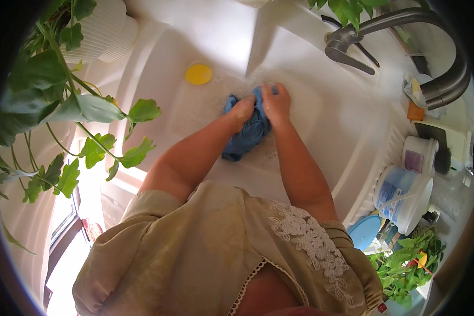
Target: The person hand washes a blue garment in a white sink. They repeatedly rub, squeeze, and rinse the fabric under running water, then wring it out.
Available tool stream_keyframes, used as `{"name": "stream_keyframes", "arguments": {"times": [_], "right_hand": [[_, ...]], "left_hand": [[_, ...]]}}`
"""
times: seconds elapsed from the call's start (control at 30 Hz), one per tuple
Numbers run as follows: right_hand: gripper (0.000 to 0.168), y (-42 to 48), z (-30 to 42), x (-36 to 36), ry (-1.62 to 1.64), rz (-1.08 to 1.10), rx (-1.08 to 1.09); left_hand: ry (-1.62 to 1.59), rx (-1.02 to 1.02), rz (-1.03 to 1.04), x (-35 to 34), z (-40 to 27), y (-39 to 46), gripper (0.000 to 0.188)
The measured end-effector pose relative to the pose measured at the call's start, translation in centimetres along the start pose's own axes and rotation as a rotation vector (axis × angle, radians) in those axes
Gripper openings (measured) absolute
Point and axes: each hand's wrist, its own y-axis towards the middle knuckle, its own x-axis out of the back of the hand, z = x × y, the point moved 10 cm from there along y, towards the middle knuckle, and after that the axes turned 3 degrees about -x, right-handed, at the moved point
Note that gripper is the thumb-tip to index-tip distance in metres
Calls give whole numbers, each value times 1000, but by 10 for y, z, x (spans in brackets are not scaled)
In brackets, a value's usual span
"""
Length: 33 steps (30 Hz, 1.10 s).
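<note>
A wet, bunched blue cloth [247, 136] lies on the floor of a white basin or tub [328, 102]. My left hand [241, 112] grips the cloth on its left side, fingers curled into it. Close beside it, my right hand [275, 103] holds the cloth's upper right part, with a bit of blue showing between the fingers. Thin suds or cloudy water surround the cloth. A yellow oval bar, which looks like soap [198, 74], rests up and to the left of both hands, touching neither.
A dark metal faucet [345, 47] arches at the upper right. White plastic tubs [405, 197], a brush [442, 160] and a light blue lid [364, 232] stand along the right edge. Leafy plants [83, 108] hang over the left side, near ribbed white pots [98, 31]. More greenery [407, 256] is at the lower right.
</note>
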Motion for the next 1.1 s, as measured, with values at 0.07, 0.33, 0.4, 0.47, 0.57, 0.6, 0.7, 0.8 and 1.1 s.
{"name": "stream_keyframes", "arguments": {"times": [0.07, 0.33, 0.4, 0.47, 0.57, 0.6, 0.7, 0.8, 1.1], "right_hand": [[23, 9, -32, 6, 182, 26, -150], [15, -64, 72, -11, -208, -51, 546], [13, -26, 38, -1, -295, -51, 427], [18, 17, -1, 26, -379, -49, 274], [42, 43, -42, 78, -378, -52, 71], [48, 41, -53, 87, -439, -99, 55], [60, 24, -78, 78, -641, -133, 37], [54, -5, -73, 0, -552, 96, 85], [23, -95, 128, -19, -209, 137, 776]], "left_hand": [[-167, 133, 10, -5, 1, -5, 52], [155, 146, -15, 16, 13, -6, 71], [365, 120, -54, 3, 8, -23, 73], [627, 156, -29, -15, -8, -35, 74], [534, 205, -177, 11, -16, -17, 67], [310, 168, -215, 33, -3, 3, 69], [247, -222, -226, 61, -42, 14, 71], [578, -424, -278, 57, -52, 19, 64], [-477, -8, 406, 2, -29, -7, 45]]}}
